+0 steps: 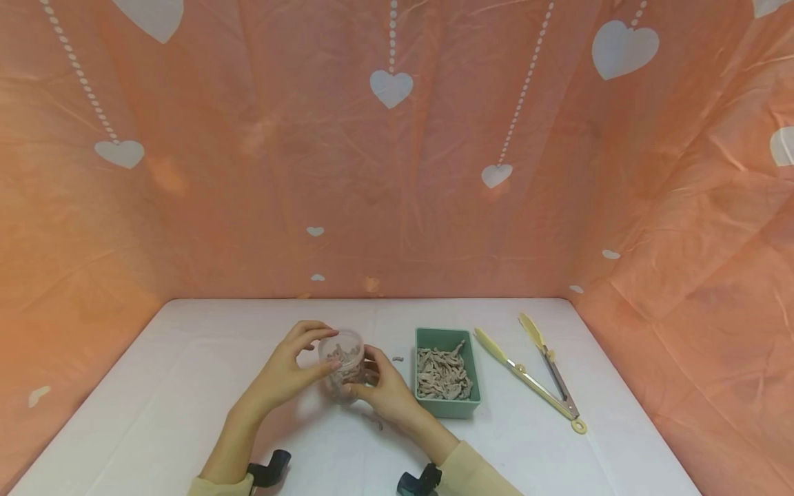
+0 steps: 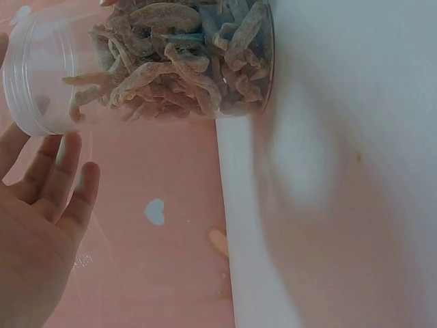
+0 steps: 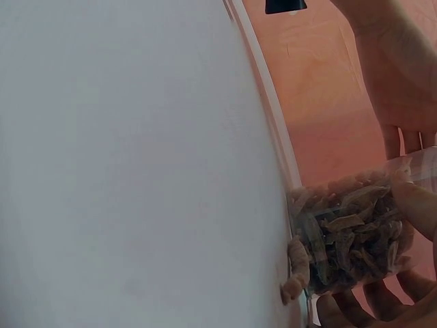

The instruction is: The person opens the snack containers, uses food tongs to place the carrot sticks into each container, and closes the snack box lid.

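Observation:
A clear plastic jar [image 1: 342, 342] stands upright on the white table, partly filled with dried, wrinkled grey-brown strips. My left hand [image 1: 284, 372] holds its top, fingers on the far side and thumb on the near side. In the left wrist view, fingertips touch the clear ringed top of the jar [image 2: 42, 75]; whether this is a lid or the jar's neck I cannot tell. Around the jar's side, my right hand [image 1: 389, 391] grips with thumb in front and fingers behind. Strips inside show through the wall in the right wrist view, where the jar [image 3: 348, 236] is held.
Right of the jar is a green rectangular box [image 1: 448, 409] holding many similar strips. Farther right lie spread tongs [image 1: 541, 391] with yellow tips and handle ring. Small loose strips [image 1: 398, 358] lie on the table [image 1: 155, 386] near the jar. Orange cloth [image 1: 298, 172] surrounds the table's back and sides.

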Action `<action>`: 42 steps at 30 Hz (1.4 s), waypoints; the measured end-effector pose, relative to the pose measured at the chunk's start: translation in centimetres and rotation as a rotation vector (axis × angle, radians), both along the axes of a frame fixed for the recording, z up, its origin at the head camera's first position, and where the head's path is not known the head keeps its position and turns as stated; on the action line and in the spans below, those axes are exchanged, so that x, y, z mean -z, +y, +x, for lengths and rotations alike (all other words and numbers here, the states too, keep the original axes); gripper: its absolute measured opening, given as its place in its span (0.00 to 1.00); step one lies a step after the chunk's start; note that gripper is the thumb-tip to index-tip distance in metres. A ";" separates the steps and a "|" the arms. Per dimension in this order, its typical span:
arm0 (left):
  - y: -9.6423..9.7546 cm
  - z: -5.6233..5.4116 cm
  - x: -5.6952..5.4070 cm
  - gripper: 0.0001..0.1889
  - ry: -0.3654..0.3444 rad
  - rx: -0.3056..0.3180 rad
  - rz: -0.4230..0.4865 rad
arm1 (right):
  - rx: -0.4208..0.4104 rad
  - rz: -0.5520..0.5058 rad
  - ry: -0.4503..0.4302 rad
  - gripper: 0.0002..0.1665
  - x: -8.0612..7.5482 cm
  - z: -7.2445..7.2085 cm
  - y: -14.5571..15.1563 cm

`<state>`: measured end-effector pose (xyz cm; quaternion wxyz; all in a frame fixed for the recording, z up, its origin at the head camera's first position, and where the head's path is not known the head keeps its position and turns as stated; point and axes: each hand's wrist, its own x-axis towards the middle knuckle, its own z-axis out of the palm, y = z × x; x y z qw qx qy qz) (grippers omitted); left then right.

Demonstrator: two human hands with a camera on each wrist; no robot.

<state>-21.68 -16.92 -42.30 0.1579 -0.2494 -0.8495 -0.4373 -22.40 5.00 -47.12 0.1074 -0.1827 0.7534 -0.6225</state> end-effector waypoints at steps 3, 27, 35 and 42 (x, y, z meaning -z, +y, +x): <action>0.0 0.0 -0.1 0.23 0.003 0.012 -0.006 | 0.001 -0.002 0.002 0.44 0.0 0.0 0.0; -0.4 0.1 -0.1 0.25 -0.030 0.024 -0.013 | 0.001 0.006 -0.014 0.44 -0.3 0.2 0.0; -0.2 0.0 0.0 0.26 0.003 0.007 -0.016 | 0.001 0.003 -0.001 0.44 -0.1 0.1 -0.1; -0.3 0.0 -0.1 0.25 -0.006 0.041 -0.033 | 0.004 0.006 -0.010 0.44 -0.2 0.2 0.0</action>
